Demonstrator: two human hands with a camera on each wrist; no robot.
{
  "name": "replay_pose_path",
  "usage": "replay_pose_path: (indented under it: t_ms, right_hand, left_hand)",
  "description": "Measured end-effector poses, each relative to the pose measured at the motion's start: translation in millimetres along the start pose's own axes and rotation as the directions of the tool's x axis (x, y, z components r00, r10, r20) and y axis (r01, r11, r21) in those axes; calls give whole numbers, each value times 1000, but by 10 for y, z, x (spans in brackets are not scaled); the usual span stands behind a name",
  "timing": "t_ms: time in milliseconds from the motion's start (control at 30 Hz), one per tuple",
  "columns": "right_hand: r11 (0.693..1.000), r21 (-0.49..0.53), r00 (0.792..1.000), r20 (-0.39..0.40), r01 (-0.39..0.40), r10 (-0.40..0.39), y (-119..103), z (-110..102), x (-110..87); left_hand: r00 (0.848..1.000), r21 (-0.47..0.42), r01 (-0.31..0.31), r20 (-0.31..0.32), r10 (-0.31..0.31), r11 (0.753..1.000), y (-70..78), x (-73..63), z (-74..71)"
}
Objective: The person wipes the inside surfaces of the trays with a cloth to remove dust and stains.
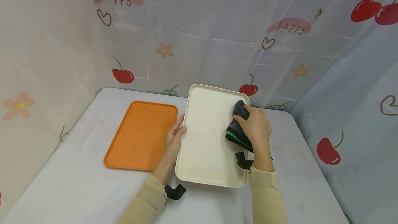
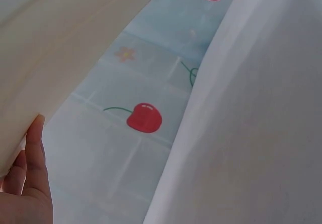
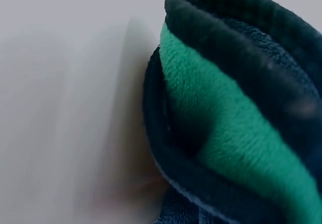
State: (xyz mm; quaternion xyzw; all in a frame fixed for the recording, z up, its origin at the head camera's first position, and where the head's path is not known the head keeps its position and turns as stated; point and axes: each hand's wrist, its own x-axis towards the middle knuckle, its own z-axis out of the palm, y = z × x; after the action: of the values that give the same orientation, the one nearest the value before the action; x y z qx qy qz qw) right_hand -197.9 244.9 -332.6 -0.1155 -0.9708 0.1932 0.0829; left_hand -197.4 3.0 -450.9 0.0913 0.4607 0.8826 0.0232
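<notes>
Cream tray [image 1: 205,130], left hand [image 1: 173,141] at edge

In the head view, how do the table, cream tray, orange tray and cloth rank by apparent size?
1. Table
2. Cream tray; it looks nearer the camera than the next, so their true size order is unsure
3. Orange tray, partly hidden
4. Cloth

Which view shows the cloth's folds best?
The right wrist view: the cloth fills much of it, its green and dark layers close up. The head view shows it smaller, in the right hand over the cream tray; the left wrist view misses it.
</notes>
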Motion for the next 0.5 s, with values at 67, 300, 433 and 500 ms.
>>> replay_pose_path:
  t_ms: [67,300,433,500]
  right_hand:
    - [1000,-6,1000,-2,-3,3,-9,1,-2]
    - [999,-39,1000,-15,-3,3,-47,25,-14]
    - [999,-51,1000,-19,5,-6,-81,41,-31]
    - [998,-61,1000,-17,10,-11,-107,56,-37]
  left_hand:
    - [1000,1,1,3,-1,1000,4,-2,1]
    - [1000,14,6,-10,-6,1000,5,-1,2]
    - [1000,17,8,-10,-8,1000,4,2,0]
    - [1000,19,11,-13,-11,1000,4,5,4]
